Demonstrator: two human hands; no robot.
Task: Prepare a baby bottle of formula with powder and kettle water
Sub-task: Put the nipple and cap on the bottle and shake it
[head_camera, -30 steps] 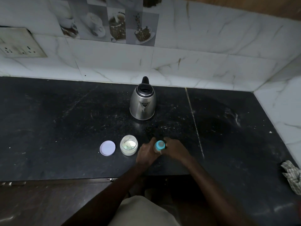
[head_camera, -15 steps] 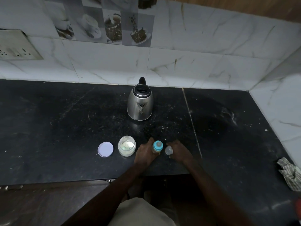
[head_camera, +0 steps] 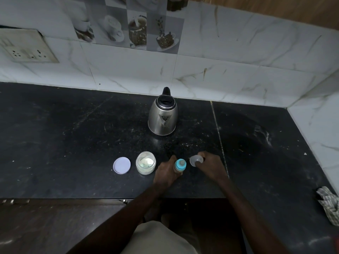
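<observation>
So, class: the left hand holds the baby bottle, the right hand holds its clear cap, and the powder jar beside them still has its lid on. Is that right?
Not quite. In the head view the powder jar is open; its lid lies on the counter beside it. The rest stands: the left hand holds the baby bottle, the right hand the clear cap.

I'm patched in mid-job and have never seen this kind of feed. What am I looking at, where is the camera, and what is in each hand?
There is no machine here: a person works with bare hands, filmed by one wide-angle camera on their head, looking down at a dark counter. The left hand grips the baby bottle, which stands upright with its blue collar and teat on. The right hand holds the bottle's clear cap beside it. On the counter lie a steel kettle, an open powder jar, its white lid and, far right, a crumpled cloth.
</observation>
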